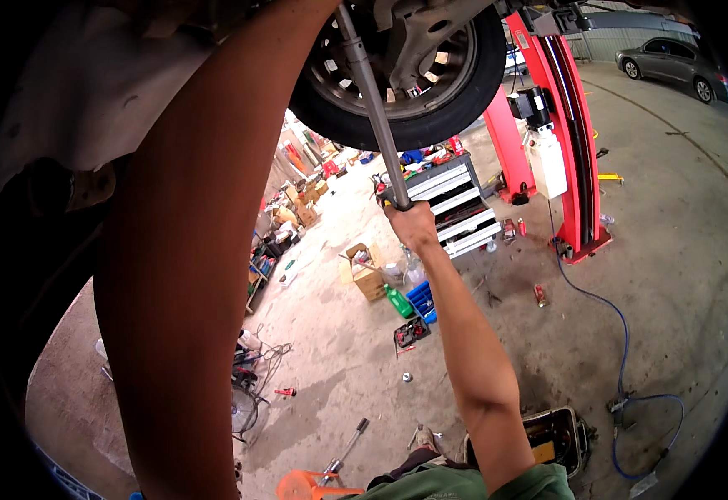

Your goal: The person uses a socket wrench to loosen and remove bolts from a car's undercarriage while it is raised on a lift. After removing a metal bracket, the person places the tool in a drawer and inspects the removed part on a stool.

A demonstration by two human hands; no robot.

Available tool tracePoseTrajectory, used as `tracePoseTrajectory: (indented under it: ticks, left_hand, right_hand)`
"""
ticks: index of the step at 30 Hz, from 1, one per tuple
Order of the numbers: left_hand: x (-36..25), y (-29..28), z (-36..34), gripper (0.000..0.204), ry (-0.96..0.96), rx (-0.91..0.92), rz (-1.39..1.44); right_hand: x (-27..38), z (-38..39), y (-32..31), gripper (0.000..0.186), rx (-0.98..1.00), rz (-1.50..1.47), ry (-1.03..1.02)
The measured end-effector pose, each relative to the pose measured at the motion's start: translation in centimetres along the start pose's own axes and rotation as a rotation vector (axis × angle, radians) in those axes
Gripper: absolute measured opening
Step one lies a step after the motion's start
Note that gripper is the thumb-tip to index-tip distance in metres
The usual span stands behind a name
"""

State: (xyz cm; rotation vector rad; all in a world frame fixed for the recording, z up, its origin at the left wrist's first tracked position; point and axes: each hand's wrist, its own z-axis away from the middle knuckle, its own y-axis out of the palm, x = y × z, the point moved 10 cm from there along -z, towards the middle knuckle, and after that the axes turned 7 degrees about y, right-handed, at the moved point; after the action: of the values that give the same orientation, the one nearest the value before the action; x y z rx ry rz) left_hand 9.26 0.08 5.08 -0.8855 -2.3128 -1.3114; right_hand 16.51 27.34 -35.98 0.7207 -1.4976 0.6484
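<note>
1. The right hand (414, 223) had its fingers wrapped around the dark lower end of a long steel bar (372, 104), just left of the drawered tool chest (464, 212) in the view.
2. From beside the chest, the bar slanted upward and slightly left, crossing in front of a car wheel (439, 127); its far tip lay out of sight.
3. The left forearm (189, 250) rose well to the left of the chest. The left hand was beyond the upper edge, so whether its fingers were grasping anything could not be told.
4. The wheel hung above the chest in the view, a metal suspension arm (439, 29) on its near side.
5. Right of the chest stood a red lift post (579, 158); a blue hose (622, 333) trailed over the floor (664, 250).
6. Below and left of the chest were a cardboard box (371, 285), a green jug (398, 302) and an open tool case (411, 332).
7. Far right of the chest was a grey sedan (668, 63).
</note>
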Motion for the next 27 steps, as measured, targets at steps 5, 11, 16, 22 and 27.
tracePoseTrajectory:
  ticks: [5, 11, 16, 22, 27]
  left_hand:
    - [1.0, 0.0, -1.4, 0.043, -0.195, 0.309, 0.269]
    - [0.4, 0.1, -0.2, 0.037, 0.029, -0.012, -0.014]
    - [-0.5, -0.6, -0.4, 0.037, 0.029, -0.017, -0.003]
    - [0.0, 0.1, -0.3, 0.039, -0.005, -0.001, -0.059]
    - [2.0, 1.8, 0.5, 0.043, -0.066, 0.17, -0.005]
  right_hand:
    - [0.2, 0.9, -0.9, 0.054, 0.004, 0.004, 0.013]
    - [0.2, 0.9, 0.0, 0.056, 0.017, -0.017, -0.017]
    - [-1.1, -1.2, 0.0, 0.053, -0.052, 0.012, -0.006]
    - [0.7, 0.4, -0.7, 0.05, -0.047, -0.004, -0.051]
    - [1.2, -0.8, 1.2, 0.048, -0.022, -0.019, -0.087]
